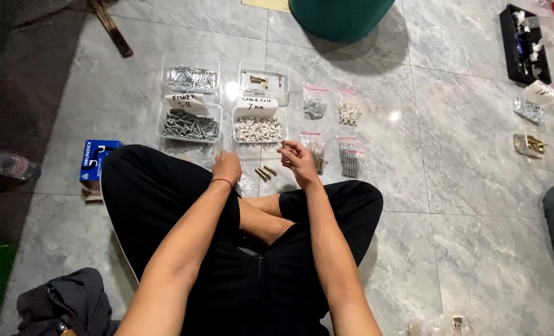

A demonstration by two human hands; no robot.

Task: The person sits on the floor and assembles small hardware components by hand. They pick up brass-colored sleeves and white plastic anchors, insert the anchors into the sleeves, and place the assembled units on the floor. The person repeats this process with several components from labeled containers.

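Hands over grey tile floor [464, 186]. Right hand [297, 159] pinches a small brass screw [283, 145] at its fingertips. Left hand [226, 165] loosely curled, its contents not discernible. Loose brass screws [265, 172] lie between both hands.

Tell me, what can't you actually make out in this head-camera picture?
- Right hand: holds a small brass-coloured piece, too small to identify.
- Left hand: seen from the back, so any content is hidden.
- Small plastic bags: contents too small to name.
- Green tub: cut off by the top edge.
- Black tray: parts blurred.
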